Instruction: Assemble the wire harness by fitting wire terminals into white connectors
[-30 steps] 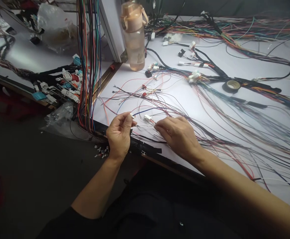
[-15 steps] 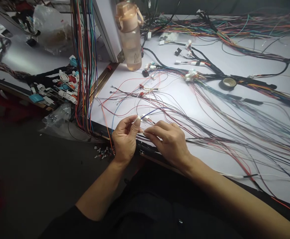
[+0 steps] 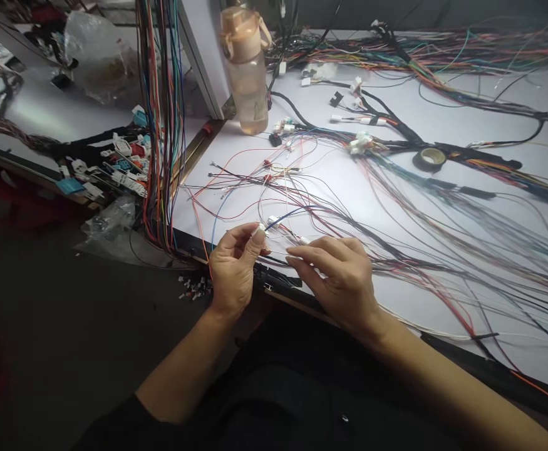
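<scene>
Near the front edge of the table, my left hand (image 3: 233, 266) pinches a small white connector (image 3: 262, 229) between thumb and fingers. A blue wire (image 3: 285, 217) runs out of that connector to the right. My right hand (image 3: 337, 275) is closed, with thumb and forefinger pinching a thin white wire (image 3: 279, 253) that stretches toward the left hand. Most of the connector is hidden by the left fingers. Just behind the hands lies another white connector (image 3: 272, 221) on the table.
A water bottle (image 3: 248, 75) stands at the back left beside a white post (image 3: 203, 56). A tape roll (image 3: 429, 159) lies on the harness at the right. Hanging wires (image 3: 158, 125) crowd the left edge, and loose wires spread over the white table (image 3: 480, 94).
My right hand has moved to the right, away from the left hand, and a longer stretch of the white wire shows between them. The left hand has barely shifted.
</scene>
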`<action>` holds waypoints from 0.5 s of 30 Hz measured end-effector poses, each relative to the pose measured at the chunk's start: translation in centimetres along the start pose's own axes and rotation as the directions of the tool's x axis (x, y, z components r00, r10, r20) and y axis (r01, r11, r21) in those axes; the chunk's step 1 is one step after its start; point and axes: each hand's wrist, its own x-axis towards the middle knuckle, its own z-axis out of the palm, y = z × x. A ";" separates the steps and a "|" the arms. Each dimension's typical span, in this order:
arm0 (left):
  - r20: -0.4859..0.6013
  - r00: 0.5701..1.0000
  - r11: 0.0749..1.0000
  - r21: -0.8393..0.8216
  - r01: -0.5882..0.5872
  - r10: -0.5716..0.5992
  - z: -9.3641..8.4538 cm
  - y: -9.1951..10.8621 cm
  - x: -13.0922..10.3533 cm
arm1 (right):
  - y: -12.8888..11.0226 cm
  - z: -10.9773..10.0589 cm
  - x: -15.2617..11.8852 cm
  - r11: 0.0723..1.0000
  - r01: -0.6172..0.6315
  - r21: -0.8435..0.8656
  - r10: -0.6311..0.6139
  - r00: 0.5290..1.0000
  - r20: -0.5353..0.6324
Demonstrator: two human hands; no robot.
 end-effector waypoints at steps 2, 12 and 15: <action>0.010 1.000 1.000 0.009 -0.011 0.011 0.1 -0.1 -0.2 | -0.3 0.1 0.1 0.999 0.028 -0.030 -0.028 1.000 -0.008; 0.033 0.999 1.000 0.015 -0.019 0.018 0.4 -0.4 -0.9 | -0.3 0.0 0.0 0.999 0.048 -0.020 -0.048 0.999 -0.016; 0.034 0.999 1.000 0.005 -0.016 0.016 0.6 -0.5 -0.9 | 0.0 -0.2 -0.1 0.998 0.064 -0.028 -0.064 0.998 0.007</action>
